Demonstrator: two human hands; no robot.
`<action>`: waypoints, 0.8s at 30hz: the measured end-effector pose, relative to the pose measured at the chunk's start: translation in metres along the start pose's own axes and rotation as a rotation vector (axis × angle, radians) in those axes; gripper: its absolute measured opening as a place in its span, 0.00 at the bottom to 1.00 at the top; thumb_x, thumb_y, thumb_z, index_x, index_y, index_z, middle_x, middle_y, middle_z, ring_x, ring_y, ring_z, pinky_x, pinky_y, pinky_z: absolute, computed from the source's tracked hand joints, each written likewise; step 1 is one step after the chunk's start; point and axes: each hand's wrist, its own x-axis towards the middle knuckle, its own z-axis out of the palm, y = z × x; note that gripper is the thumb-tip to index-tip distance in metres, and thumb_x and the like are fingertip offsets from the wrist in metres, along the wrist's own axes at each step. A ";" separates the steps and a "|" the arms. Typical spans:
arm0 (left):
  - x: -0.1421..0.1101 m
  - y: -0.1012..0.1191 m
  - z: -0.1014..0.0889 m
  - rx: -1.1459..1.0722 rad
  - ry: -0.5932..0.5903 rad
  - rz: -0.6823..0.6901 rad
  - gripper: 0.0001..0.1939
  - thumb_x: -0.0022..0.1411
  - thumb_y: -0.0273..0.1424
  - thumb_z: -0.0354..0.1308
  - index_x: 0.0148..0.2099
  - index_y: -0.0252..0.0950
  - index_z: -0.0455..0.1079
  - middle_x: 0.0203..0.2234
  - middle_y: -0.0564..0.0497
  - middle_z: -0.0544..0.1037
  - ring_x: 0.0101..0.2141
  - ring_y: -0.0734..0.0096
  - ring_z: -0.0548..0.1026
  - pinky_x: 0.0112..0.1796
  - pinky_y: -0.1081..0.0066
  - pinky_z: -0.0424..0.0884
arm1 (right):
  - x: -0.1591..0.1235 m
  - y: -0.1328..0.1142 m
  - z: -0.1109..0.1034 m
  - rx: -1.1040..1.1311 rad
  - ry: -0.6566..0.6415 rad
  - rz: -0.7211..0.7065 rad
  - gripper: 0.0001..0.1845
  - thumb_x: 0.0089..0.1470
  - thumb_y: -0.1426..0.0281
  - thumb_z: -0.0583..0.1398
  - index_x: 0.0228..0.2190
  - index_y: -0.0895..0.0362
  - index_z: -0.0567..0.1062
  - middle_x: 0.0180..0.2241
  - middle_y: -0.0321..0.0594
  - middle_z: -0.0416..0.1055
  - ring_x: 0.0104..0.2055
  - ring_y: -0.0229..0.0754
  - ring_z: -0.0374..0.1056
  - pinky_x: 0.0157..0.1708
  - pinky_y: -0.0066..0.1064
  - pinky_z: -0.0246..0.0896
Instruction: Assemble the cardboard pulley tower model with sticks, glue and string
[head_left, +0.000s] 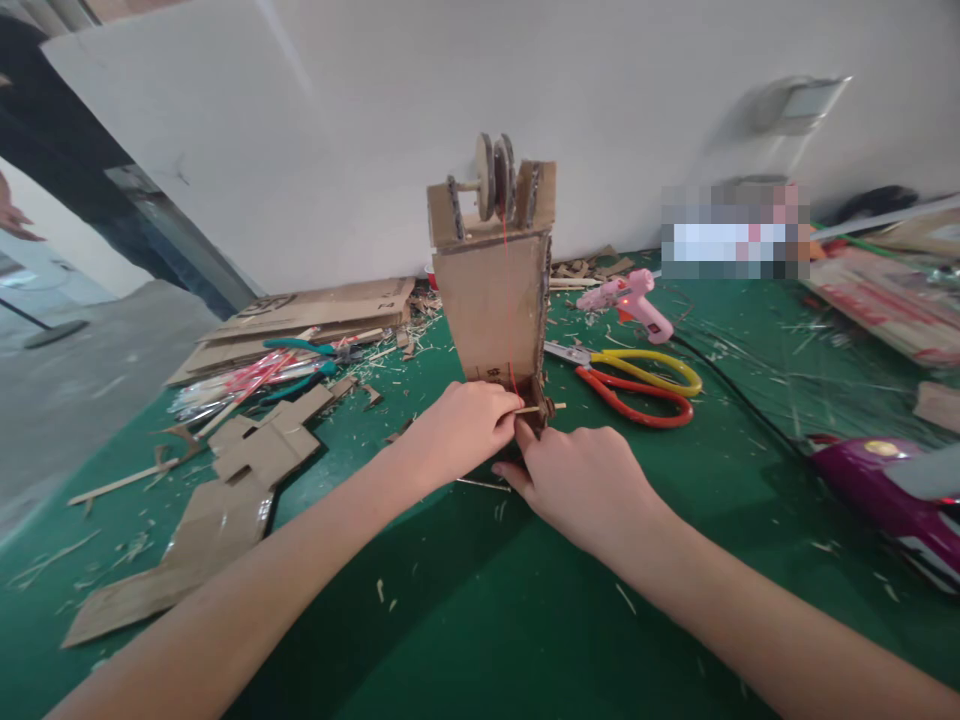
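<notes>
In the head view, shows a cardboard tower (487, 310) standing upright on the green tabletop (450, 620), with a pale wall (337, 130) behind. Carries round discs (486, 178) on a rod at the top, and a red string (506, 290) hanging from them down the front to the boxy base (534, 390). Has the left hand (469, 430) at that base, grip pinched together on the red string, right beside a thin stick (553, 407) poking out to the right. Has the right hand (589, 480) there too, grip apart, index fingertip at the base's near edge and thumb lower down.

To the left, shows cut cardboard pieces (266, 445), teal-handled pliers (300, 346) and a plastic-wrapped bundle (247, 375) near stacked cardboard sheets (322, 305). To the right, shows scissors (634, 405) with yellow and red handles, blades towards the tower, then a pink glue gun (645, 305) farther back and a purple device (874, 480) at the edge. At upper left, shows part of a person (67, 130) in dark clothing.
</notes>
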 end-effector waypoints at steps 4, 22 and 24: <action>-0.001 0.002 0.006 0.038 0.044 -0.017 0.13 0.63 0.25 0.49 0.41 0.36 0.75 0.35 0.49 0.79 0.39 0.64 0.75 0.41 0.64 0.68 | -0.001 -0.002 -0.001 0.002 -0.012 0.007 0.24 0.61 0.56 0.48 0.43 0.61 0.71 0.25 0.47 0.74 0.25 0.48 0.72 0.20 0.31 0.49; -0.001 -0.001 0.014 -0.290 0.215 -0.095 0.11 0.58 0.22 0.51 0.41 0.37 0.71 0.35 0.51 0.79 0.34 0.72 0.75 0.37 0.71 0.72 | -0.007 0.034 -0.032 -0.039 0.135 0.110 0.25 0.57 0.74 0.46 0.55 0.63 0.66 0.21 0.47 0.72 0.22 0.46 0.69 0.21 0.32 0.52; -0.001 0.000 0.013 -0.296 0.220 -0.119 0.13 0.57 0.22 0.52 0.44 0.37 0.70 0.34 0.52 0.79 0.34 0.72 0.76 0.37 0.72 0.72 | -0.006 0.044 -0.035 0.063 0.218 0.153 0.30 0.59 0.72 0.45 0.62 0.64 0.53 0.23 0.48 0.74 0.25 0.47 0.70 0.24 0.34 0.58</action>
